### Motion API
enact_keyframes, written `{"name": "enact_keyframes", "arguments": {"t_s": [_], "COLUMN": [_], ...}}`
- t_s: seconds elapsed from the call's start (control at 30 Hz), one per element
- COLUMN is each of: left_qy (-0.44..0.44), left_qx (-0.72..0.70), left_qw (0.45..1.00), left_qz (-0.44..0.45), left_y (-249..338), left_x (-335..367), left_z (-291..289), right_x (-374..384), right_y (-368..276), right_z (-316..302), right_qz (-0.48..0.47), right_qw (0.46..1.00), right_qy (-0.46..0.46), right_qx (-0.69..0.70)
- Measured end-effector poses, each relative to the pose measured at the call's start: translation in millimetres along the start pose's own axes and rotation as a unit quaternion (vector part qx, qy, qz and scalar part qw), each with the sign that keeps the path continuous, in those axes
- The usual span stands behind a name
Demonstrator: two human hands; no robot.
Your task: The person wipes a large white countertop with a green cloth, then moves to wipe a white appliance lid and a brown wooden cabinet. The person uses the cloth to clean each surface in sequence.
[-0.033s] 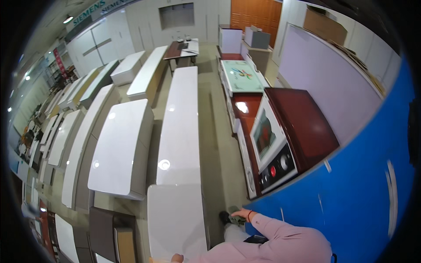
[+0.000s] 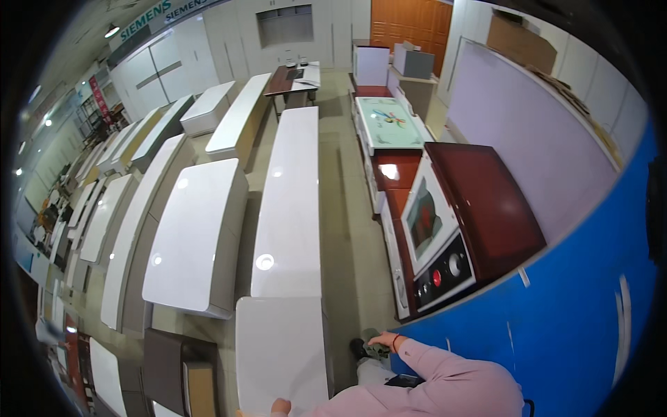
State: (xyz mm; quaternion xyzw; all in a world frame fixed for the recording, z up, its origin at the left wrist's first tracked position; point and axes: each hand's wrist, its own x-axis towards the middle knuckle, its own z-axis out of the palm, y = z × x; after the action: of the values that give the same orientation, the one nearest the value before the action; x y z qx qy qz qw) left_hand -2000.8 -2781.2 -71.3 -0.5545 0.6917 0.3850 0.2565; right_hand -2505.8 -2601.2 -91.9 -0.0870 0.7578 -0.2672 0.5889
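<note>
My right hand (image 2: 382, 339) hangs low beside my leg, a red band at its wrist. Its fingers are closed round a crumpled grey-green cloth (image 2: 376, 351). At the lower edge, only a small part of my left hand (image 2: 280, 406) shows, at the near end of a glossy white cabinet top (image 2: 281, 347). Its fingers are mostly cut off, and whether it holds anything is hidden. A sliver of something yellowish lies just left of it, too little to name. My pink sleeve (image 2: 451, 375) covers the right arm.
A long white cabinet (image 2: 288, 208) runs ahead, with a rounded white table (image 2: 198, 229) to its left. At right stand a dark red cabinet (image 2: 486, 208), a glass-topped table (image 2: 389, 121) and a blue panel (image 2: 479, 333). A narrow floor aisle (image 2: 345, 229) lies between.
The whole scene sits slightly further right in the picture, from a small head movement. My hands stay in nearly the same places.
</note>
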Motion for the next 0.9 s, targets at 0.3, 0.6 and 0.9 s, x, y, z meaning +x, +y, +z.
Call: {"name": "enact_keyframes", "arguments": {"t_s": [0.3,0.6,0.9], "left_qy": [0.120,0.067,-0.012], "left_qx": [-0.125,-0.140,-0.011], "left_qw": [0.958,0.986,1.000], "left_qz": [0.228,0.069,0.020], "left_y": [283,238,320], "left_x": [-8,-34,31], "left_z": [-123,-139,-245], "right_x": [96,-2,23], "right_y": [-149,-362,-418], "right_z": [-45,-129,-210], "right_qz": [0.005,-0.068,-0.239], "right_qw": [0.949,0.884,0.888], "right_qy": [-0.088,-0.237,-0.136], "right_qx": [0.302,0.398,0.369]}}
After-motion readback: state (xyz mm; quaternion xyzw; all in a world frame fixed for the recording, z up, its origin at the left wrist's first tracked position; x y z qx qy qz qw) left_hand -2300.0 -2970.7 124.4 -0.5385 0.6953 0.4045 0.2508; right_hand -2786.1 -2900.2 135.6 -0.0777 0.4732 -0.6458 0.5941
